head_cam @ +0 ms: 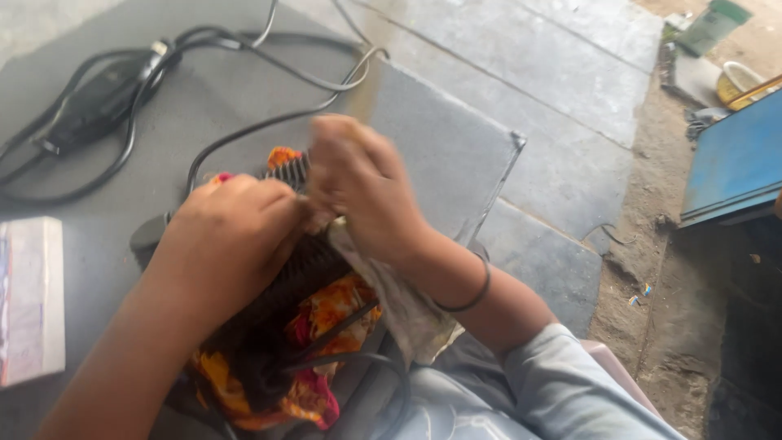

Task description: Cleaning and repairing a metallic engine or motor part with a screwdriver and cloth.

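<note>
Left hand (232, 236): clamped on finned black device (289, 273) over orange cloth (326, 314) | right hand (358, 191): gripped on grey rag (399, 305), blurred | risk: cord (244, 130) could be snagged, device tipped.

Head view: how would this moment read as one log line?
left hand: steadies black finned device | right hand: presses grey rag on it | underneath: orange cloth

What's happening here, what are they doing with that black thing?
A person sits at a grey slab and grips a black ribbed device with the left hand. It lies on an orange and pink patterned cloth. The right hand, blurred with motion, presses a dirty pale rag against the device, as if wiping it. Black cables loop across the slab behind, near a black power adapter. A white box sits at the left edge.
</note>
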